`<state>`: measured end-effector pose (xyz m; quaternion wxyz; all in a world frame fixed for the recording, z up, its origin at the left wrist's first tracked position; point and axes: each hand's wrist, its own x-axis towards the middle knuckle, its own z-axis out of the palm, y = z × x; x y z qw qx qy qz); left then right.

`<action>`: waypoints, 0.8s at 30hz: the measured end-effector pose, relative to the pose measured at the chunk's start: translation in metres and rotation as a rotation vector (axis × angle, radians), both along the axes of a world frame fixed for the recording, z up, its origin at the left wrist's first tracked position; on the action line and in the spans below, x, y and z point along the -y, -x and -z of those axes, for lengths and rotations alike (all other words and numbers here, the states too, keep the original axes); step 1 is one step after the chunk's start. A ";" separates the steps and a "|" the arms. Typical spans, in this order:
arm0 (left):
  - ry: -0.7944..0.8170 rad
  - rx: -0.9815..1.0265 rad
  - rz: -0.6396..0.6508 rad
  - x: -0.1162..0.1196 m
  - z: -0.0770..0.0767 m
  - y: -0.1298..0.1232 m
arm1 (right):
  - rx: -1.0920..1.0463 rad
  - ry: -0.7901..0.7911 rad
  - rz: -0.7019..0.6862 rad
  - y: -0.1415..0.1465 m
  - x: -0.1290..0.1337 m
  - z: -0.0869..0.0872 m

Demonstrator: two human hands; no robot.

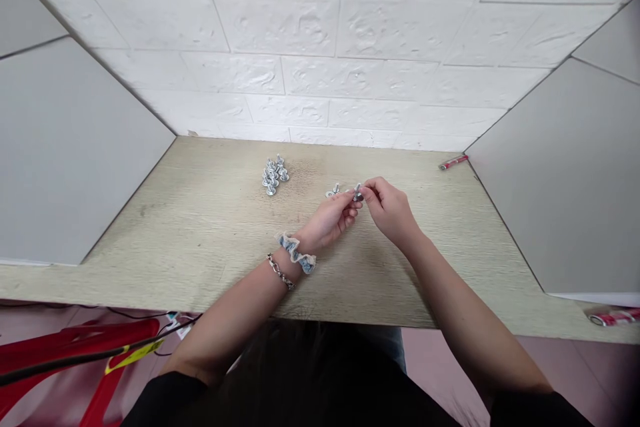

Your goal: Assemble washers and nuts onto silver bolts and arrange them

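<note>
Between my two hands a small metal bolt (358,191) with a washer stands upright, its shank pointing up. My left hand (334,217) pinches it from the left with thumb and fingers. From the right, the closed thumb and forefinger of my right hand (387,205) grip the same bolt. Just behind my left fingers another bolt (337,188) stands on the table, with a flat washer (329,194) beside it, partly hidden by the hand. Farther left sits a cluster of bolts with washers (271,175), several of them standing upright.
The pale wooden tabletop (200,213) ends at a white brick-patterned wall (280,20). Grey panels close in the left (80,147) and right (565,180). Red tubes lie at the back right (453,162) and front right (614,317). A red stool (100,353) and cables are below left.
</note>
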<state>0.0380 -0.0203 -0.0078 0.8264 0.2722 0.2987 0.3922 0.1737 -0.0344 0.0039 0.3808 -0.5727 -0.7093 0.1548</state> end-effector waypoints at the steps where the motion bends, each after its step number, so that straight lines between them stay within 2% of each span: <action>1: -0.001 0.012 0.001 0.000 0.000 0.000 | -0.013 -0.023 -0.012 0.000 0.000 0.000; 8: -0.010 0.032 0.006 0.001 -0.005 0.001 | -0.081 -0.128 -0.074 -0.001 -0.002 0.003; 13: -0.045 0.051 0.032 0.002 -0.008 0.001 | -0.112 -0.125 -0.028 -0.004 -0.003 0.002; 18: -0.046 0.043 0.059 0.002 -0.007 0.000 | -0.112 -0.008 0.129 -0.004 0.001 -0.005; 24: -0.014 0.062 0.075 0.003 -0.005 -0.002 | 0.021 0.133 0.185 -0.002 0.004 -0.012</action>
